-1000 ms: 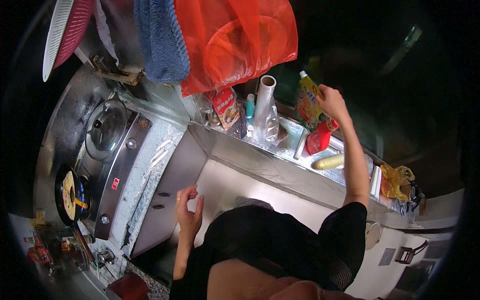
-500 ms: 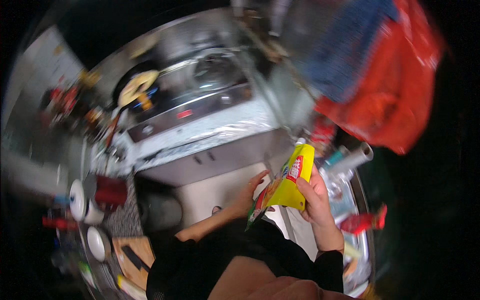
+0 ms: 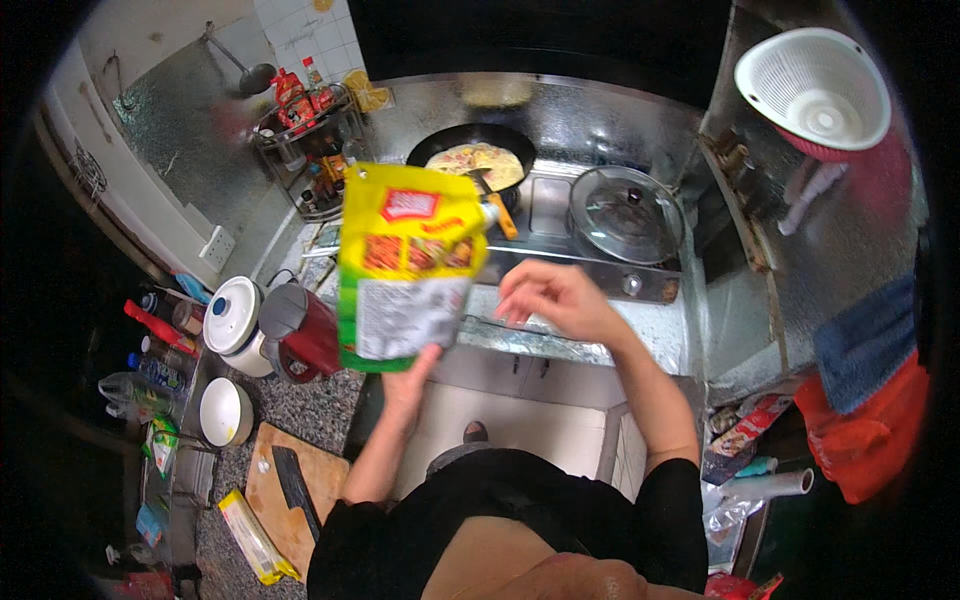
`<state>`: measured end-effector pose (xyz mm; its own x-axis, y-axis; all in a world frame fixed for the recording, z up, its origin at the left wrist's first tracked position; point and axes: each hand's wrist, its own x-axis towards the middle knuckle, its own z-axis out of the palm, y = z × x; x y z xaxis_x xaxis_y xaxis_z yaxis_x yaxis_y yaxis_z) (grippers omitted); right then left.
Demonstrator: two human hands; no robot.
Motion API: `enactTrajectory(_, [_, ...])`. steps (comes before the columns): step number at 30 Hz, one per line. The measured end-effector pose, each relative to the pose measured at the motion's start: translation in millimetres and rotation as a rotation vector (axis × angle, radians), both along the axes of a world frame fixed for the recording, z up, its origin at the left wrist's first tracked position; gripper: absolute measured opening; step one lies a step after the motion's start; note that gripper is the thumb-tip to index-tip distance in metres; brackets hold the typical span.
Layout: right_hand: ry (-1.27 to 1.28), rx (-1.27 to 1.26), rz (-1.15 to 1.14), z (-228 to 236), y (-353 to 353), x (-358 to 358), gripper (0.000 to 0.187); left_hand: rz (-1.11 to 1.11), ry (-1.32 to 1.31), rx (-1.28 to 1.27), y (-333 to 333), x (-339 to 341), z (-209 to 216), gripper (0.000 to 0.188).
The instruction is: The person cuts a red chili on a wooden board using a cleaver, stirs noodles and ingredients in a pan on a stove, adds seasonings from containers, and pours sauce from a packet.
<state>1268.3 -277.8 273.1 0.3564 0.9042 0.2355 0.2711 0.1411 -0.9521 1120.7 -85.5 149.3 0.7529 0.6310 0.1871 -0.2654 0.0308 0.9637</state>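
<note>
A yellow and green spouted seasoning pouch (image 3: pixel 415 265) stands upright in front of me, its pale spout pointing right. My left hand (image 3: pixel 408 385) grips its lower edge, with most fingers hidden behind it. To the right, apart from the pouch, my right hand (image 3: pixel 560 300) is raised with loosely bent fingers; nothing shows in it. Beyond the pouch, a black frying pan (image 3: pixel 520 147) on the stove holds a pale, round egg pancake (image 3: pixel 470 158) with pinkish and yellow bits. A spatula (image 3: pixel 503 215) with an orange handle rests at the pan's near edge.
A glass lid (image 3: pixel 625 215) covers the right burner. At left are a seasoning rack (image 3: pixel 312 150), white pot (image 3: pixel 232 315), red jug (image 3: pixel 303 335) and white bowl (image 3: pixel 226 412). A knife (image 3: pixel 293 490) lies on the cutting board (image 3: pixel 275 450). Right, a white colander (image 3: pixel 815 85) sits high.
My view has swung from the right-hand side toward the stove. The pouch has passed from my right hand to my left and is now held upright. My right hand has let go of it.
</note>
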Motion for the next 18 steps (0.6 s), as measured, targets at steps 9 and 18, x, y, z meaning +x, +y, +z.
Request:
enactTrajectory(9, [-1.107,-0.473,-0.467,-84.4,69.7,168.8,0.053,-0.081,0.056,0.199,161.2,114.2,81.8,0.045])
enactTrajectory(18, [-0.965,-0.241,-0.296,-69.4,107.9,222.4,0.017,-0.129,0.285,0.163,215.7,202.3,90.4,0.036])
